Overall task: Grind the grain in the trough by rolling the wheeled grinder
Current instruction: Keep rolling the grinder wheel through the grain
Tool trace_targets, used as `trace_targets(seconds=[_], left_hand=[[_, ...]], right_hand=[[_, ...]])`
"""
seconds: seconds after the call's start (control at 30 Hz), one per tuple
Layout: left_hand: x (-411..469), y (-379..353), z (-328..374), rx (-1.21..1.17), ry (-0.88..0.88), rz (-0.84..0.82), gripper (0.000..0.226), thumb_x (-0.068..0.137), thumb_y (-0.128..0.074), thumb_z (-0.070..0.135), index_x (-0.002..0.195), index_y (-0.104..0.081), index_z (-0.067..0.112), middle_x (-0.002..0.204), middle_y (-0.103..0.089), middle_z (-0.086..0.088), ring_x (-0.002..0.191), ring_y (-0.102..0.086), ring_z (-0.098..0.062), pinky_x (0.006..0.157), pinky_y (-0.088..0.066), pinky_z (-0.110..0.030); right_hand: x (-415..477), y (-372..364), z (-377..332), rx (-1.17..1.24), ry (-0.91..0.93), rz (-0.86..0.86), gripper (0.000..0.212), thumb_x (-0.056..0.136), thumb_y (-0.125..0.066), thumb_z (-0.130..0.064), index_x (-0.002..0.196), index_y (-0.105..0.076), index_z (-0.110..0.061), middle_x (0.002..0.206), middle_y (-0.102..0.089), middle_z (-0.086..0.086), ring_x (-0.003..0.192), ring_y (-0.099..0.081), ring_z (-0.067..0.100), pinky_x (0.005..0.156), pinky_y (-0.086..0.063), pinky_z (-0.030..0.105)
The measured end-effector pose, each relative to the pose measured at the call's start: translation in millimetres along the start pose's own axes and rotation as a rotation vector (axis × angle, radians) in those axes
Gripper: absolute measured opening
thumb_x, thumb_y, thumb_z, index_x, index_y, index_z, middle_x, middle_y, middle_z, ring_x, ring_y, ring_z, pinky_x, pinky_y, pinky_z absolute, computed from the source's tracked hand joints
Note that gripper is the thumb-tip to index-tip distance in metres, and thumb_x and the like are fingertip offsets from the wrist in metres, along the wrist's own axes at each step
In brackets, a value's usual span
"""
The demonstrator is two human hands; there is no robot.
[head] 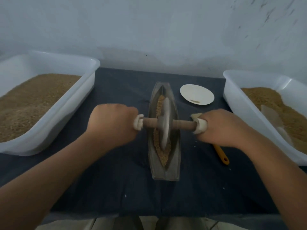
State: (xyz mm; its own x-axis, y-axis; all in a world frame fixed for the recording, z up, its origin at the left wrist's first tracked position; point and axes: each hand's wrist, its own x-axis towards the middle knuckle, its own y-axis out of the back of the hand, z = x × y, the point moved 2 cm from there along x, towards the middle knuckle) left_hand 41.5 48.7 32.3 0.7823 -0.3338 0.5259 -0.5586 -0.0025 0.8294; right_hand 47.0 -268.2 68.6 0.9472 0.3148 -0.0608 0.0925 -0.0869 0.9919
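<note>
Grey and boat-shaped, the trough (166,175) lay at the centre of a dark blue cloth (116,188), its long axis running away from the person. Brown grain (160,105) lined the channel of the trough along most of its length. The wheeled grinder (164,125) stood upright in the channel at about mid-length, with its disc edge seated in the grain. A wooden axle (150,123) passed through the disc and extended past both sides of the trough. Each axle end carried a white wrapping (138,122). The left hand (111,125) was closed in a fist around the left wrapped end. The right hand (217,128) gripped the right wrapped end in the same manner.

One white tub (69,117) sat at the left edge of the cloth and a second tub (245,118) at the right, each holding a brown granular fill. A white plate (196,94) lay between the trough and the second tub, beyond the right hand. An orange handle (221,155) projected from under the right wrist onto the cloth.
</note>
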Motion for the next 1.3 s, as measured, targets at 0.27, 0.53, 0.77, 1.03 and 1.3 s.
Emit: trace_targets(seconds=[0.27, 0.53, 0.77, 1.03, 1.3], left_hand=[[69, -35, -7, -0.039, 0.177, -0.195, 0.028, 0.08, -0.051, 0.047, 0.063, -0.054, 0.025, 0.061, -0.054, 0.008, 0.054, -0.051, -0.019, 0.051, -0.032, -0.026], [7, 10, 7, 0.054, -0.029, -0.056, 0.053, 0.071, -0.078, 0.044, 0.057, -0.029, 0.031, 0.048, -0.028, 0.014, 0.038, -0.022, -0.006, 0.051, -0.013, -0.017], [56, -32, -6, -0.02, 0.16, -0.178, 0.026, 0.084, -0.055, 0.041, 0.064, -0.052, 0.025, 0.062, -0.052, 0.008, 0.052, -0.046, -0.016, 0.051, -0.029, -0.025], [36, -12, -2, -0.009, 0.075, -0.219, 0.03, 0.081, -0.057, 0.047, 0.06, -0.049, 0.027, 0.057, -0.049, 0.01, 0.049, -0.045, -0.014, 0.05, -0.031, -0.024], [38, -25, -4, -0.036, 0.15, -0.226, 0.031, 0.083, -0.054, 0.047, 0.06, -0.049, 0.026, 0.057, -0.049, 0.01, 0.048, -0.045, -0.015, 0.05, -0.029, -0.024]], right_hand=[[65, 7, -5, -0.143, -0.06, 0.354, 0.031, 0.083, -0.064, -0.032, 0.06, -0.046, -0.023, 0.057, -0.049, -0.005, 0.051, -0.045, 0.014, 0.048, -0.035, 0.028], [2, -5, 6, 0.169, -0.057, -0.298, 0.015, 0.069, -0.07, -0.052, 0.083, -0.063, -0.054, 0.073, -0.068, -0.023, 0.062, -0.065, 0.0, 0.052, -0.043, 0.028], [55, 4, 1, -0.164, -0.115, 0.194, 0.026, 0.082, -0.058, -0.049, 0.066, -0.056, -0.028, 0.063, -0.058, -0.007, 0.059, -0.054, 0.014, 0.051, -0.039, 0.03], [38, 9, 3, -0.081, -0.079, -0.089, 0.016, 0.077, -0.066, -0.044, 0.075, -0.064, -0.029, 0.067, -0.066, -0.004, 0.061, -0.062, 0.01, 0.056, -0.053, 0.036], [53, -1, 5, -0.182, -0.031, 0.282, 0.027, 0.075, -0.061, -0.044, 0.058, -0.049, -0.027, 0.052, -0.05, -0.007, 0.049, -0.047, 0.009, 0.045, -0.032, 0.026]])
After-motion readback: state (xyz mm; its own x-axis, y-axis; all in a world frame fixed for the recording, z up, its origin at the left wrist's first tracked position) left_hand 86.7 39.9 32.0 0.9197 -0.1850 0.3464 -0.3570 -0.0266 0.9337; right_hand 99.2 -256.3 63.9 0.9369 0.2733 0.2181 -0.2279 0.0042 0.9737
